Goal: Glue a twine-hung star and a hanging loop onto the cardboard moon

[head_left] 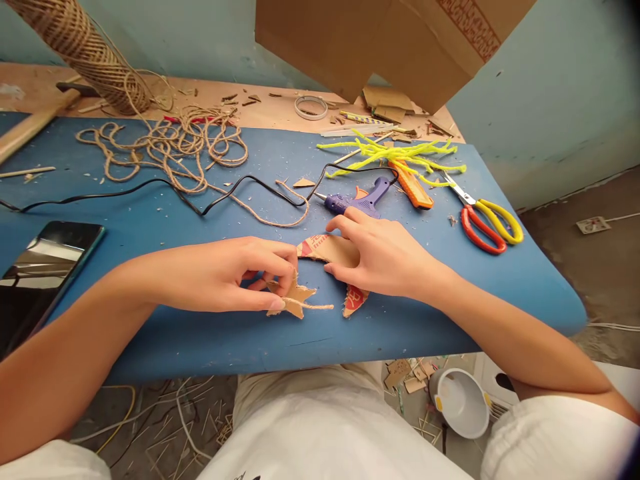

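Note:
My left hand (245, 270) pinches a small cardboard star (301, 295) low over the front of the blue table. A short piece of twine (317, 307) runs across the star from under my thumb, its free end sticking out to the right. To the right, my right hand (387, 257) is on a cardboard crescent (333, 249) with red print, thumb and fingers at its edges. The crescent's middle is partly hidden by that hand, while its lower tip shows beneath. Just beyond my right fingers lies a purple glue gun (357, 200), its nozzle pointing left.
Loose twine (195, 143) and a black cord (240, 183) cross the blue table (210, 347). Yellow pipe cleaners (390, 155), an orange utility knife (411, 187) and scissors (485, 217) lie at the right. A phone (50, 267) is left; a twine spool (95, 53) and cardboard sheet (390, 47) stand behind.

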{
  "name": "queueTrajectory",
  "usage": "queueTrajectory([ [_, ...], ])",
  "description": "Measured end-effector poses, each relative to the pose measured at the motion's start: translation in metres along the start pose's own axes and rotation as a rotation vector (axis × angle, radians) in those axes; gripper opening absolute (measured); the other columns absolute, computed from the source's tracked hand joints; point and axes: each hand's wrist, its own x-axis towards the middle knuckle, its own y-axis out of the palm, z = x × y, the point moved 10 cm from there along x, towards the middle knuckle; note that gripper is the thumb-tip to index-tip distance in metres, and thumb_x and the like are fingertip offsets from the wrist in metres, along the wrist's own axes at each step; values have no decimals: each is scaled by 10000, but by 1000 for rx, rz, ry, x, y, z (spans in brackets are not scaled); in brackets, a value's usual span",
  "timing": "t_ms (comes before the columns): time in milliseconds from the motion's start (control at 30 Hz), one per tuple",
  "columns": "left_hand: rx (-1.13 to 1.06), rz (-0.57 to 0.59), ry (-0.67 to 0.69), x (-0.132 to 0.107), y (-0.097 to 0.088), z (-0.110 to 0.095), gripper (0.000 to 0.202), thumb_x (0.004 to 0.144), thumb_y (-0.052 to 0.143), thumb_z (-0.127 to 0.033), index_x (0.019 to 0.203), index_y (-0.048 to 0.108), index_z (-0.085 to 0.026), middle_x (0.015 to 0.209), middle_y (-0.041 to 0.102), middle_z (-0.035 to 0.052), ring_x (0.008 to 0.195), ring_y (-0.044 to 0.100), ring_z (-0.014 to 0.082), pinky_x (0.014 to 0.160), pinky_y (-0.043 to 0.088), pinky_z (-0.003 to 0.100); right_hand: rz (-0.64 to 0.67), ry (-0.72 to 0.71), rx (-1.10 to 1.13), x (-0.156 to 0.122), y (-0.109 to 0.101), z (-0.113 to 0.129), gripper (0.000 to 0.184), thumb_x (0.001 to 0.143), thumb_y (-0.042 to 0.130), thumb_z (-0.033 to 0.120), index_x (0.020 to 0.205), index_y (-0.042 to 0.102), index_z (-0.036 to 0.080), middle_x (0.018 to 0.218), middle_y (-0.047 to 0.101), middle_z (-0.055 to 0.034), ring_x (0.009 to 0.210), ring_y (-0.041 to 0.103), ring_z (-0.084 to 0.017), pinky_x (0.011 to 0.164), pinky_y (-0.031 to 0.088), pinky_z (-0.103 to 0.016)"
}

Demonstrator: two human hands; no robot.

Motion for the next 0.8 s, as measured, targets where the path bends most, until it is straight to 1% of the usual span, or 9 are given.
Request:
queueTrajectory([
  [67,16,-6,3,0,-1,2,224,1118,757,-334,925,794,-228,1085,762,32,859,664,141,795,547,219,-15,35,144,1,-5,-6,294,1009,720,417,1186,750,184,1146,760,-102,921,677,-247,792,431,-383],
  [167,-8,-17,39,-1,-4,0,233,1130,761,-344,931,799,-228,1079,763,32,892,683,144,800,544,218,0,51,629,5,-4,-15,271,1005,676,446,1127,728,209,1037,753,-53,856,668,-219,796,523,-379],
  [267,-46,-45,109,-4,-9,-9,247,1126,778,-342,910,795,-225,1060,776,42,938,716,166,836,552,240,64,55,1179,11,2,-17,302,964,690,454,1180,705,242,1062,747,-46,921,724,-246,805,648,-396],
  [367,-54,-69,167,-7,-13,-19,241,1102,805,-311,878,787,-224,997,771,39,928,722,174,834,550,253,78,69,1476,14,5,-15,442,879,712,420,1284,703,241,1130,792,-71,979,757,-280,831,694,-438],
  [433,-61,-82,193,-7,-15,-23,246,1084,818,-288,851,775,-222,962,764,38,921,722,176,812,547,254,65,93,1536,15,6,-16,485,852,699,401,1304,707,225,1150,813,-91,997,763,-290,840,683,-442],
  [533,-78,-102,228,-6,-17,-28,249,1069,824,-268,832,763,-220,946,765,44,910,720,184,802,555,261,5,120,1524,14,4,-21,383,835,690,362,1190,729,224,1098,801,-89,962,732,-267,803,639,-391],
  [667,-78,-112,243,-6,-19,-30,243,1062,829,-274,831,769,-223,941,773,51,898,724,192,803,566,270,-84,107,1453,16,0,-29,221,796,719,337,991,697,236,975,727,-54,868,669,-213,677,562,-313],
  [733,-78,-113,239,-6,-19,-29,244,1063,830,-282,832,776,-225,944,776,51,893,729,193,808,570,273,-80,104,1394,16,0,-30,162,795,742,321,910,668,234,912,677,-29,802,635,-175,620,528,-282],
  [800,-88,-111,226,-5,-18,-27,241,1071,822,-285,841,785,-226,955,781,52,889,736,194,813,574,277,-60,77,1327,14,-1,-26,143,779,744,269,897,674,230,822,613,16,667,578,-128,537,478,-266],
])
